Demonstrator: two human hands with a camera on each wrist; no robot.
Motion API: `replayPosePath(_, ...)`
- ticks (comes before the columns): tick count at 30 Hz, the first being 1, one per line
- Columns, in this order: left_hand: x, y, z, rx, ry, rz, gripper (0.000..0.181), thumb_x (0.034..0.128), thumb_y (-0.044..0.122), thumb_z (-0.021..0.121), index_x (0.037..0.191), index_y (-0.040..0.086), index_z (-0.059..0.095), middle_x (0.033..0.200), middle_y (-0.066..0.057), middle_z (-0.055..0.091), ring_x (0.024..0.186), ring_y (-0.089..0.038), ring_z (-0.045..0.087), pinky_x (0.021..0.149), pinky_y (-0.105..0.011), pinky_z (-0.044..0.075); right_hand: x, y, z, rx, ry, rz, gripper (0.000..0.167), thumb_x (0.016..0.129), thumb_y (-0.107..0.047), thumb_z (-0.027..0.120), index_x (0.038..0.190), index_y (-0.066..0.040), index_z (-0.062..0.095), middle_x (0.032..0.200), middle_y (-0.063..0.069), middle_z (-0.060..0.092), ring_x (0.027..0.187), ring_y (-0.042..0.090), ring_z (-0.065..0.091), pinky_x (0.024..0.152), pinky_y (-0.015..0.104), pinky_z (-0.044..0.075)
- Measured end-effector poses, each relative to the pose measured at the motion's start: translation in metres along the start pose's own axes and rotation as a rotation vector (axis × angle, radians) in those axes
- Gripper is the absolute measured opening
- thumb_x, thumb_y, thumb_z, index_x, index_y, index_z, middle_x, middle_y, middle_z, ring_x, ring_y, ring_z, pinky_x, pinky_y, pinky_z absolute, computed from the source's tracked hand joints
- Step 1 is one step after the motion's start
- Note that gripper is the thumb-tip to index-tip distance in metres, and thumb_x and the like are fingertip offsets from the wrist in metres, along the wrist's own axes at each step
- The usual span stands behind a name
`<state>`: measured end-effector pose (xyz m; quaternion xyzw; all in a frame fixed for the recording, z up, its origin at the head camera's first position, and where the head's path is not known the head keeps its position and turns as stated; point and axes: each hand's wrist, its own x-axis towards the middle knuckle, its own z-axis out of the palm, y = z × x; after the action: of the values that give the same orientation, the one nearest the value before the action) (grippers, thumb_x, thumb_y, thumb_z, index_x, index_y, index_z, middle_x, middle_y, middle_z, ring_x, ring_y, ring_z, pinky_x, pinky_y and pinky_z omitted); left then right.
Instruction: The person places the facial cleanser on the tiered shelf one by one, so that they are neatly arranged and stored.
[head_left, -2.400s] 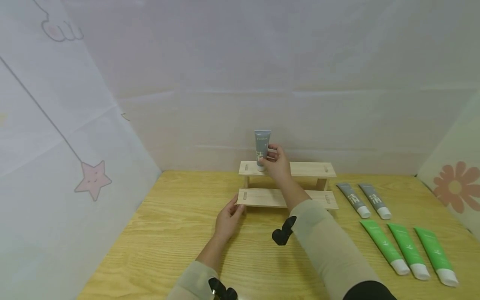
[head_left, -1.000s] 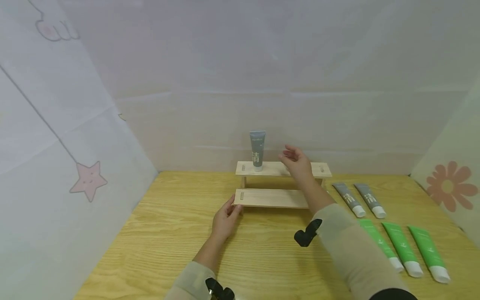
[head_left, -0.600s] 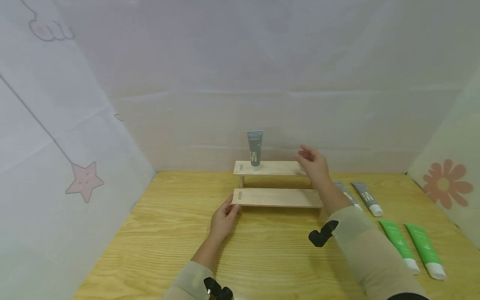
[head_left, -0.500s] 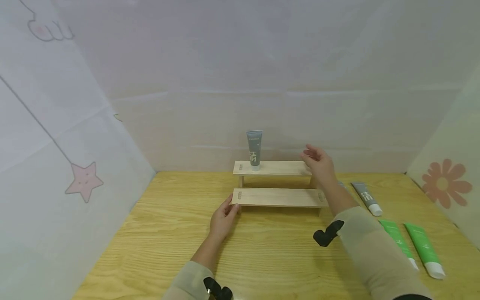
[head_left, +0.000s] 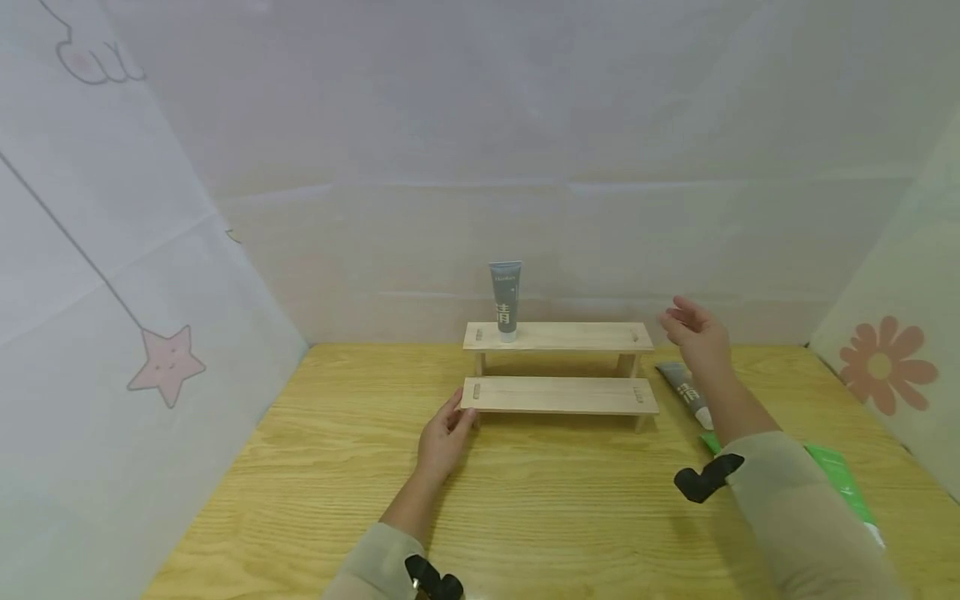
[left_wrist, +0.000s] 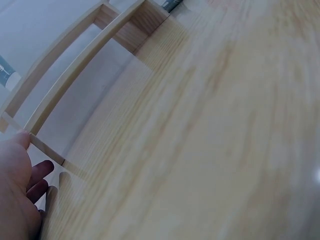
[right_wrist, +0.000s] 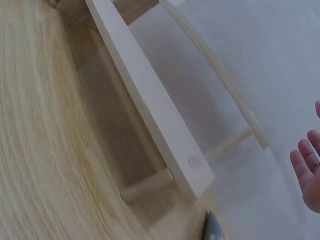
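Grey tube (head_left: 506, 296) upright on upper tier (head_left: 577, 335), apparently placed; second grey tube (head_left: 683, 392) and green tubes (head_left: 838, 477), lying on counter (head_left: 345, 467), seemingly left to do. Left hand (head_left: 441, 443) grips lower tier (head_left: 558, 395); right hand (head_left: 702, 340) empty, fingers loose.

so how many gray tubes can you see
2. One gray tube stands cap down on the upper shelf; another gray tube lies on the table, partly behind the right arm. More may be hidden behind that arm.
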<state>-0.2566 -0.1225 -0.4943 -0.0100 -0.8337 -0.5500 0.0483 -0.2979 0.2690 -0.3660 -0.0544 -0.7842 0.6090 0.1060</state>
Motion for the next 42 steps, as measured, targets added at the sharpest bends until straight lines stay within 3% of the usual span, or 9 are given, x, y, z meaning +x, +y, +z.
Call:
replayPosePath(6,-0.001,0.002,0.000,-0.001,-0.012,0.029,0.057,0.0998,0.045,0.053,0.151,0.024,0.038,0.150,-0.012,0.047,0.129,-0.034,0.054,0.105,-0.050,0.047,-0.005,0.018,-0.030,0.008,0.074,0.002,0.063,0.096,-0.035,0.062,0.150,-0.012,0.038,0.104,-0.029,0.053,0.090,-0.011,0.053,0.073,0.003,0.046)
replayPosePath(15,0.000,-0.001,-0.003,0.016,0.015,0.021,0.054,0.0995,0.044,0.053,0.149,0.028,0.041,0.139,-0.014,0.058,0.126,-0.032,0.057,0.104,-0.049,0.049,-0.009,0.058,-0.067,-0.145,0.081,0.031,0.071,0.097,-0.043,0.057,0.151,-0.003,0.033,0.097,-0.032,0.047,0.084,-0.019,0.047,0.071,0.001,0.043)
replayPosePath(19,-0.001,-0.002,-0.004,0.018,0.022,0.022,0.053,0.0997,0.043,0.054,0.149,0.027,0.041,0.138,-0.015,0.059,0.125,-0.032,0.058,0.103,-0.049,0.049,-0.011,0.072,-0.077,-0.219,0.052,0.061,0.073,0.098,-0.045,0.054,0.151,0.001,0.031,0.115,-0.009,0.056,0.083,-0.017,0.044,0.071,0.001,0.043)
replayPosePath(25,-0.002,-0.001,-0.004,0.019,0.027,0.022,0.053,0.0995,0.042,0.054,0.149,0.027,0.042,0.139,-0.015,0.058,0.125,-0.032,0.058,0.104,-0.049,0.048,-0.016,0.083,-0.083,-0.280,0.023,0.120,0.074,0.100,-0.045,0.048,0.151,0.004,0.027,0.144,0.027,0.041,0.091,-0.005,0.049,0.071,0.005,0.046)
replayPosePath(28,-0.003,0.000,-0.005,0.016,0.026,0.024,0.053,0.0995,0.041,0.055,0.149,0.026,0.042,0.139,-0.015,0.058,0.126,-0.033,0.057,0.103,-0.049,0.049,-0.018,0.087,-0.086,-0.291,-0.001,0.161,0.077,0.100,-0.050,0.045,0.153,0.002,0.024,0.152,0.031,0.032,0.114,0.026,0.055,0.088,0.023,0.053)
replayPosePath(30,-0.003,0.000,-0.005,0.011,0.025,0.023,0.053,0.0995,0.041,0.055,0.149,0.026,0.042,0.141,-0.015,0.056,0.126,-0.033,0.057,0.103,-0.049,0.049,-0.020,0.089,-0.087,-0.294,-0.026,0.195,0.082,0.099,-0.055,0.043,0.153,0.002,0.022,0.155,0.032,0.026,0.131,0.044,0.042,0.099,0.040,0.050)
replayPosePath(33,-0.004,0.002,-0.006,0.008,0.020,0.027,0.054,0.0996,0.041,0.054,0.149,0.025,0.042,0.145,-0.014,0.053,0.127,-0.033,0.056,0.104,-0.049,0.048,-0.022,0.092,-0.090,-0.294,-0.068,0.238,0.087,0.097,-0.059,0.042,0.154,0.002,0.018,0.156,0.034,0.018,0.139,0.052,0.028,0.106,0.059,0.039)
replayPosePath(36,-0.004,0.002,-0.006,0.005,0.014,0.030,0.054,0.0998,0.041,0.054,0.150,0.025,0.041,0.147,-0.013,0.050,0.128,-0.034,0.055,0.104,-0.049,0.049,-0.022,0.096,-0.093,-0.310,-0.097,0.263,0.086,0.098,-0.058,0.042,0.154,0.003,0.017,0.155,0.037,0.017,0.138,0.055,0.027,0.103,0.059,0.041)
replayPosePath(42,-0.004,0.001,-0.006,-0.001,0.014,0.030,0.054,0.0998,0.041,0.054,0.150,0.024,0.041,0.149,-0.012,0.048,0.129,-0.034,0.055,0.103,-0.049,0.049,-0.018,0.106,-0.099,-0.344,-0.148,0.299,0.085,0.098,-0.056,0.043,0.153,0.006,0.018,0.151,0.040,0.022,0.130,0.052,0.038,0.076,0.030,0.054)
